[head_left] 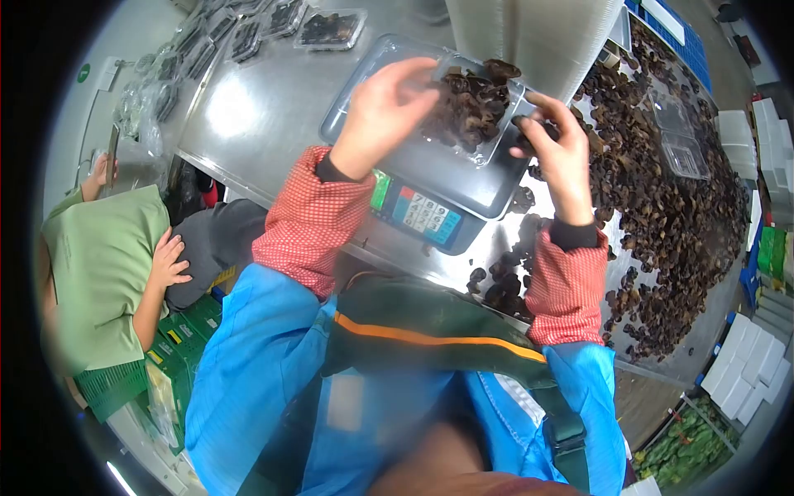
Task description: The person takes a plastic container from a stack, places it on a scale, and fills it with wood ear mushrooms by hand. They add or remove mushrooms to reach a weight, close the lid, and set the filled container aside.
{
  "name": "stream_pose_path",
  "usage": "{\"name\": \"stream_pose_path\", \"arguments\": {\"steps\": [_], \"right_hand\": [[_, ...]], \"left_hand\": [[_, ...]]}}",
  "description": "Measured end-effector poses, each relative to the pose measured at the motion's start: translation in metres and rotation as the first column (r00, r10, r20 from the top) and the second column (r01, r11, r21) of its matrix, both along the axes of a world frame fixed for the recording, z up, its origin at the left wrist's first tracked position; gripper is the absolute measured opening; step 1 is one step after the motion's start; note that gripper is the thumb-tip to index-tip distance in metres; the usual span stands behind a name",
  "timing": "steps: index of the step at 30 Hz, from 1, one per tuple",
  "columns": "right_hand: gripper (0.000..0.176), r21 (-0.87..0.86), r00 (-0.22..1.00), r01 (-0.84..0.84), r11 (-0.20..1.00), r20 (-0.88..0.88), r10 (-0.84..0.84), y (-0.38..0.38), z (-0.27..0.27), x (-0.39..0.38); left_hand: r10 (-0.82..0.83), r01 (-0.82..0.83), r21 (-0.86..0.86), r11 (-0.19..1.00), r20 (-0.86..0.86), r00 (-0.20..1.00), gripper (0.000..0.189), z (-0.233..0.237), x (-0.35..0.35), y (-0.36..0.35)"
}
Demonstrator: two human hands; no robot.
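Dark brown wood ear mushrooms [473, 106] fill a clear plastic box [511, 124], which rests on the tray [463, 183] of a digital scale [451, 238]. At the box's left side is my left hand [382, 114], its fingers apart and slightly blurred, with nothing visible in it. By the right edge of the box, my right hand [564, 153] pinches a dark wood ear piece [542, 126] between thumb and fingers. One larger mushroom piece [501, 70] sticks up at the box's far corner.
A large heap of wood ears [662, 215] spreads across the metal table on the right, with empty clear boxes [680, 136] on it. Filled, lidded boxes [331, 30] stand at the back left. Tall stacked clear containers [529, 41] rise behind the scale. Another person [107, 273] is at left.
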State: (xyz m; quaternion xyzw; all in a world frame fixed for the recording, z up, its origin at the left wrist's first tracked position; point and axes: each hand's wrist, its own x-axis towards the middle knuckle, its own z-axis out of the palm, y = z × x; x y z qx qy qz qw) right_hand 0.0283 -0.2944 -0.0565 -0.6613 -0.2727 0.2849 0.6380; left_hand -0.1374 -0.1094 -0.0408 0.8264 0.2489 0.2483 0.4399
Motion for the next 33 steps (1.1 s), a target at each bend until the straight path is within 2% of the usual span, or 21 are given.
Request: {"name": "stream_pose_path", "arguments": {"steps": [3, 7, 9, 10, 11, 13, 14, 15, 16, 17, 19, 20, 21, 23, 25, 26, 27, 29, 30, 33], "right_hand": [[0.034, 0.024, 0.987, 0.033, 0.999, -0.159, -0.029, -0.039, 0.005, 0.004], [0.038, -0.109, 0.974, 0.056, 0.993, -0.213, -0.078, -0.102, -0.023, 0.036], [0.044, -0.414, 0.995, -0.079, 0.907, 0.021, 0.096, -0.125, -0.047, 0.053], [0.053, -0.682, 0.762, 0.222, 0.697, 0.567, 0.312, -0.145, -0.09, 0.067], [0.06, -0.756, 0.651, 0.381, 0.532, 0.628, 0.427, -0.141, -0.075, 0.051], [0.054, -0.671, 0.699, 0.345, 0.656, 0.651, 0.298, -0.13, -0.075, 0.047], [0.052, -0.624, 0.758, 0.244, 0.742, 0.6, 0.255, -0.122, -0.076, 0.048], [0.049, -0.559, 0.814, 0.151, 0.816, 0.538, 0.218, -0.107, -0.07, 0.047], [0.044, -0.471, 0.752, 0.2, 0.859, 0.636, 0.173, -0.093, -0.063, 0.041], [0.044, -0.462, 0.713, 0.227, 0.857, 0.678, 0.177, -0.077, -0.051, 0.037], [0.046, -0.329, 0.704, 0.217, 0.919, 0.705, 0.086, -0.046, -0.048, 0.042], [0.051, -0.352, 0.679, 0.237, 0.905, 0.726, 0.105, -0.028, -0.037, 0.042], [0.056, -0.374, 0.653, 0.261, 0.89, 0.747, 0.122, -0.011, -0.029, 0.041], [0.07, -0.247, 0.505, 0.297, 0.922, 0.86, 0.068, 0.024, -0.033, 0.047], [0.077, -0.319, 0.469, 0.332, 0.888, 0.872, 0.137, 0.053, -0.036, 0.052], [0.076, -0.385, 0.498, 0.329, 0.862, 0.847, 0.188, 0.063, -0.036, 0.051], [0.063, -0.354, 0.475, 0.301, 0.886, 0.861, 0.183, 0.071, -0.046, 0.054], [0.049, -0.446, 0.61, 0.213, 0.869, 0.756, 0.238, 0.076, -0.053, 0.063], [0.037, -0.367, 0.684, 0.191, 0.91, 0.715, 0.145, 0.075, -0.053, 0.064], [0.033, -0.21, 0.797, 0.268, 0.94, 0.597, -0.094, 0.067, -0.062, 0.078]], "left_hand": [[0.116, -0.114, -0.234, 0.966, -0.005, 0.993, 0.032, -0.005, -0.029, 0.013], [0.235, -0.206, -0.473, 0.856, 0.002, 0.972, 0.033, -0.02, -0.068, 0.024], [0.329, -0.263, -0.577, 0.773, 0.01, 0.944, 0.036, -0.02, -0.083, 0.02], [0.332, -0.248, -0.637, 0.73, 0.014, 0.943, 0.044, -0.023, -0.089, 0.023], [0.37, -0.256, -0.685, 0.682, 0.022, 0.929, 0.046, -0.023, -0.093, 0.021], [0.441, -0.252, -0.771, 0.585, 0.042, 0.896, 0.05, -0.022, -0.094, 0.019], [0.418, -0.201, -0.801, 0.563, 0.067, 0.906, 0.064, -0.025, -0.097, 0.022], [0.426, -0.176, -0.848, 0.5, 0.063, 0.902, 0.068, -0.028, -0.097, 0.023], [0.432, -0.147, -0.888, 0.436, 0.063, 0.9, 0.072, -0.03, -0.095, 0.026], [0.437, -0.114, -0.923, 0.368, 0.064, 0.897, 0.076, -0.033, -0.093, 0.029], [0.454, -0.063, -0.963, 0.261, 0.065, 0.889, 0.082, -0.046, -0.089, 0.039], [0.462, -0.035, -0.978, 0.206, 0.066, 0.885, 0.085, -0.049, -0.087, 0.042], [0.496, -0.057, -0.98, 0.191, 0.046, 0.867, 0.085, -0.048, -0.082, 0.04], [0.556, -0.093, -0.982, 0.163, 0.014, 0.831, 0.085, -0.043, -0.07, 0.037], [0.56, -0.104, -0.979, 0.177, 0.013, 0.828, 0.084, -0.047, -0.064, 0.041], [0.56, -0.108, -0.977, 0.183, 0.013, 0.828, 0.083, -0.05, -0.062, 0.043], [0.555, -0.116, -0.976, 0.184, 0.006, 0.832, 0.083, -0.055, -0.061, 0.045], [0.545, -0.132, -0.973, 0.189, -0.008, 0.839, 0.083, -0.06, -0.059, 0.05], [0.571, -0.178, -0.969, 0.171, -0.05, 0.819, 0.074, -0.059, -0.056, 0.049], [0.565, -0.146, -0.974, 0.176, -0.021, 0.825, 0.061, -0.062, -0.057, 0.054]]}}
